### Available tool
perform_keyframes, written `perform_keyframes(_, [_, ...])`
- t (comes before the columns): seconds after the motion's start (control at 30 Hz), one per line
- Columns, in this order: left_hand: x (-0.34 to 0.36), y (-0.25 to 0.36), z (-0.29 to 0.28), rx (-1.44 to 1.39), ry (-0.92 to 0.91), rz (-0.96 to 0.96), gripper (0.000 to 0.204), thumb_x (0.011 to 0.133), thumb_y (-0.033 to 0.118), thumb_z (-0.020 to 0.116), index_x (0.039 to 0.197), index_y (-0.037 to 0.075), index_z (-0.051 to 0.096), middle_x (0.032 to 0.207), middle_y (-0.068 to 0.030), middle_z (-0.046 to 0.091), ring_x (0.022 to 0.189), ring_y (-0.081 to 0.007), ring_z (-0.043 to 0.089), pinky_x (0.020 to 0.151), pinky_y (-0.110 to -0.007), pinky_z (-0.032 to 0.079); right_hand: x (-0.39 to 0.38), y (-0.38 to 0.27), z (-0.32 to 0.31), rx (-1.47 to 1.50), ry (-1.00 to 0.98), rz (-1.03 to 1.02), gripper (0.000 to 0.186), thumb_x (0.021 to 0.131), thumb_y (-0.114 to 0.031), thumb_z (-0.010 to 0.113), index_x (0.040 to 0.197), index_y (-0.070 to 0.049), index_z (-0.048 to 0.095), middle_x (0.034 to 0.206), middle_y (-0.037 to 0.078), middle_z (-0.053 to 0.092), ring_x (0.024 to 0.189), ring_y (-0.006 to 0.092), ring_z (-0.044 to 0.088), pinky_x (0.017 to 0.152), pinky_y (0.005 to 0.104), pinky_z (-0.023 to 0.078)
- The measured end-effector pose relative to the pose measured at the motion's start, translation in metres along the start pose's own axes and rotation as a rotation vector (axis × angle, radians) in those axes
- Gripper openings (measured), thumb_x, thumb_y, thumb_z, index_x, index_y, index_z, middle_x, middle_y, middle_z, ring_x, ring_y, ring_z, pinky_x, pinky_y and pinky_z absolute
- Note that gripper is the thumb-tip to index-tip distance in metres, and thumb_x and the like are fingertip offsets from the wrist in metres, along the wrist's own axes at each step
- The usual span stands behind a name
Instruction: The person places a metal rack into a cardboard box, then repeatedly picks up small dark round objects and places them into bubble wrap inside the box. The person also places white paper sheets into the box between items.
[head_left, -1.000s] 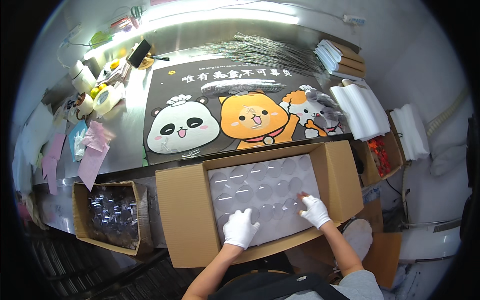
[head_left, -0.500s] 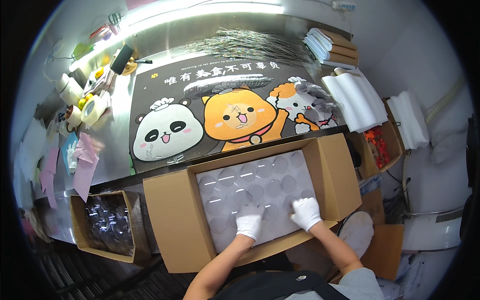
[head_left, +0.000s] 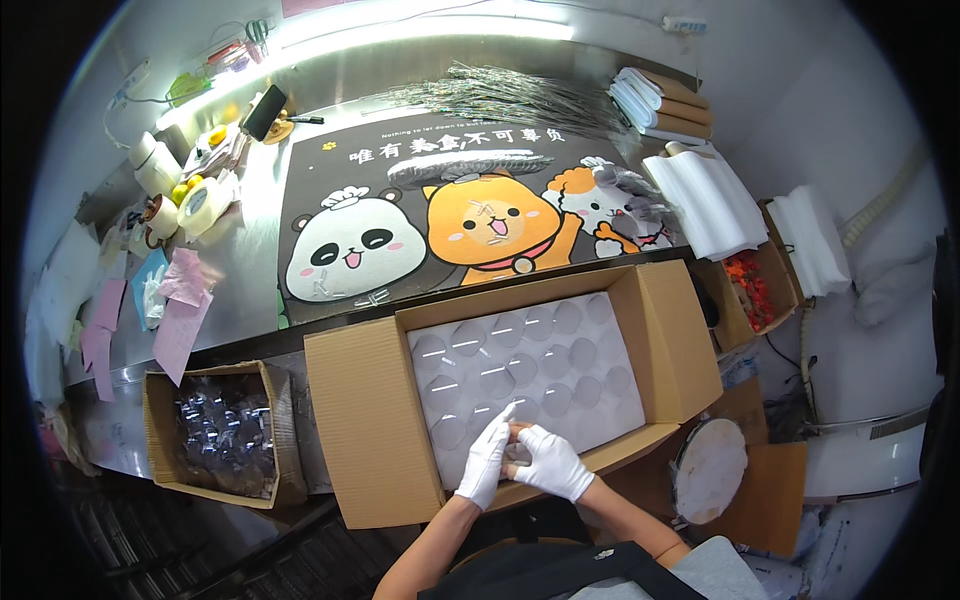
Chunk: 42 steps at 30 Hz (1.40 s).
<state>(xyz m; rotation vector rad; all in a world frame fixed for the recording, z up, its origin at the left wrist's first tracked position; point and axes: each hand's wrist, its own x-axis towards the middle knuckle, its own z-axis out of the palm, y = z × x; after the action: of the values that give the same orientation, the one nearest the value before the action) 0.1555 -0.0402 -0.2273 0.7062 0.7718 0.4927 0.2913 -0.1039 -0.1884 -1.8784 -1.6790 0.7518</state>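
Observation:
My two white-gloved hands meet over the near part of an open cardboard box (head_left: 370, 425). My left hand (head_left: 486, 462) has its fingers stretched out, pointing away from me. Curled in against its palm side is my right hand (head_left: 550, 462), with bare fingertips showing between the two; whether anything small lies between them is hidden. Below, inside the box, a whitish translucent sheet (head_left: 600, 415) bears rows of clear round discs (head_left: 522, 368), several with bright streaks of reflected light.
To the left stands a smaller carton (head_left: 285, 440) of shiny clear pieces. Behind the box, a metal bench carries a dark cartoon mat (head_left: 400, 290), thin wire stems (head_left: 500, 95) and tape rolls (head_left: 205, 207). White foam sheets (head_left: 705, 205) and a carton of red pieces (head_left: 748, 290) are at right.
My hands have come together: the right moved left from the box's right side, and the left lifted off the discs toward me. The view has shifted slightly.

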Motion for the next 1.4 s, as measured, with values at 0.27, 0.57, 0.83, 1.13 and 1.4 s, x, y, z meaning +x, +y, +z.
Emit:
perform_keyframes(0.27, [-0.005,0.006,-0.004,-0.419,-0.049,-0.251,0.058,0.101,0.034,0.060,0.151,0.011,0.042,0.144,-0.0095,0.048,0.126,-0.0241,0.053,0.103,-0.041,0.049,0.003,0.025,-0.051,0.045,-0.103,0.228,0.058,0.077,-0.036,0.079,0.122,-0.003,0.062,0.111,0.014,0.071,0.103,0.0285,0.070,0.091,0.0381,0.056])
perform_keyframes(0.57, [0.037,0.072,-0.033,0.204,0.147,0.121,0.033,0.103,0.020,0.056,0.133,0.009,0.062,0.129,-0.0039,0.063,0.112,-0.0145,0.061,0.094,-0.030,0.049,0.006,0.007,-0.002,-0.127,-0.403,0.106,0.061,0.079,-0.032,0.073,0.134,-0.010,0.059,0.128,0.017,0.065,0.114,0.0334,0.065,0.099,0.0418,0.052])
perform_keyframes(0.83, [0.050,0.054,-0.009,1.420,0.258,0.375,0.033,0.089,0.026,0.070,0.117,0.010,0.072,0.105,-0.0172,0.068,0.099,-0.0304,0.067,0.087,-0.040,0.055,-0.042,0.108,-0.098,-0.522,-0.244,0.152,0.058,0.078,-0.029,0.078,0.130,-0.011,0.061,0.130,0.016,0.065,0.111,0.0329,0.066,0.095,0.0419,0.054])
perform_keyframes(1.13, [0.120,0.031,-0.013,1.770,0.241,0.489,0.037,0.071,0.021,0.079,0.104,0.008,0.066,0.084,-0.0156,0.067,0.076,-0.0353,0.067,0.065,-0.048,0.053,0.042,0.165,-0.133,-0.718,0.002,0.147,0.062,0.073,-0.026,0.082,0.127,-0.006,0.059,0.113,0.017,0.066,0.102,0.0320,0.067,0.091,0.0416,0.054])
perform_keyframes(1.4, [0.039,0.026,0.016,1.881,0.069,0.563,0.028,0.075,0.030,0.073,0.092,0.010,0.062,0.082,-0.0116,0.061,0.074,-0.0290,0.064,0.060,-0.044,0.046,0.021,0.132,-0.105,-0.678,-0.244,-0.056,0.031,0.072,-0.029,0.077,0.095,-0.013,0.065,0.094,0.011,0.062,0.088,0.0284,0.063,0.080,0.0430,0.050])
